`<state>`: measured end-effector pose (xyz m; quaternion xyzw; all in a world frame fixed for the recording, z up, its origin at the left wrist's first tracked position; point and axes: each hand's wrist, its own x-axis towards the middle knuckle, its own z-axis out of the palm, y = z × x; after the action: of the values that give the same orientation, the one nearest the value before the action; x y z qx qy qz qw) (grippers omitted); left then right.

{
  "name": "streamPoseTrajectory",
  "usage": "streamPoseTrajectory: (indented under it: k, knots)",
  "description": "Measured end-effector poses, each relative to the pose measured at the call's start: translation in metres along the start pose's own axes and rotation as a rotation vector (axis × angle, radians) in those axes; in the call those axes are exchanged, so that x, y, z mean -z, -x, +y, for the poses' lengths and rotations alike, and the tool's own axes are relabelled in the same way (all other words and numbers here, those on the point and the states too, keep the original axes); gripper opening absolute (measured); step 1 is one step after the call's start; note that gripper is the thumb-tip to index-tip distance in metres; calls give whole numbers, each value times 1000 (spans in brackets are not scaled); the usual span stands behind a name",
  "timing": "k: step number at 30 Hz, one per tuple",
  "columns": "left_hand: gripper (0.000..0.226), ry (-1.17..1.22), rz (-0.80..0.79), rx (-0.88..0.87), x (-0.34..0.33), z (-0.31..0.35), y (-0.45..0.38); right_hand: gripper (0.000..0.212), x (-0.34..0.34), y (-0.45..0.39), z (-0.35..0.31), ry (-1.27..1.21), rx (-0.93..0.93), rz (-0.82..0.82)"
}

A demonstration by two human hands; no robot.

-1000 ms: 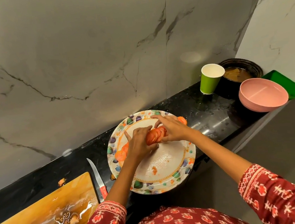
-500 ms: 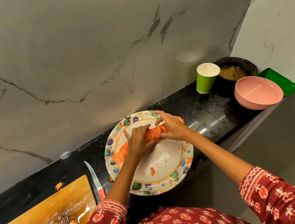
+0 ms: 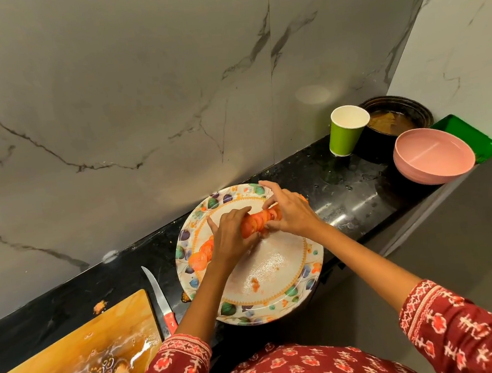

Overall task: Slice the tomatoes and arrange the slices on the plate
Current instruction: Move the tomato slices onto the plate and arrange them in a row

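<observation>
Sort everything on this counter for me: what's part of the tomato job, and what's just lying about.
Part of the job:
tomato slices, held between the left hand and right hand
laid slices along the plate's left edge
plate
knife
cutting board

Lying about:
green cup
pink bowl
black pot
green tray

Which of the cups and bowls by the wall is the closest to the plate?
The green cup. It stands nearer the flowery plate than the pink bowl and the black pot, which sit farther along the counter to the right.
</observation>
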<state>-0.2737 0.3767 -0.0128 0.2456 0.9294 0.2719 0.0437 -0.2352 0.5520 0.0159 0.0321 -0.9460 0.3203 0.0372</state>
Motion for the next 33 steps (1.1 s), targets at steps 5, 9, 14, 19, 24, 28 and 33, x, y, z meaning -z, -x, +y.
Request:
streamPoseTrajectory:
  k: [5,9,14,19,24,28,33]
  knots:
    - [63,31,-4,-3,1,-1,0,92,-1,-3,-3,-80,1,-94]
    - [61,15,4,-13,5,2,2,94,-4,-5,-2,-81,7,-126]
    - [62,18,-12,-11,5,2,2,95,-4,-3,-3,22,40,-138]
    - [62,32,-13,-24,1,-4,0,92,-8,-2,0,46,57,-89]
    - [62,47,-28,-26,-3,-8,-1,90,-6,1,3,44,77,-36]
    - [61,55,-29,-31,-5,-11,-2,89,-10,2,5,50,83,-42]
    - [57,-31,-47,-51,2,0,-1,87,-12,3,8,101,141,8]
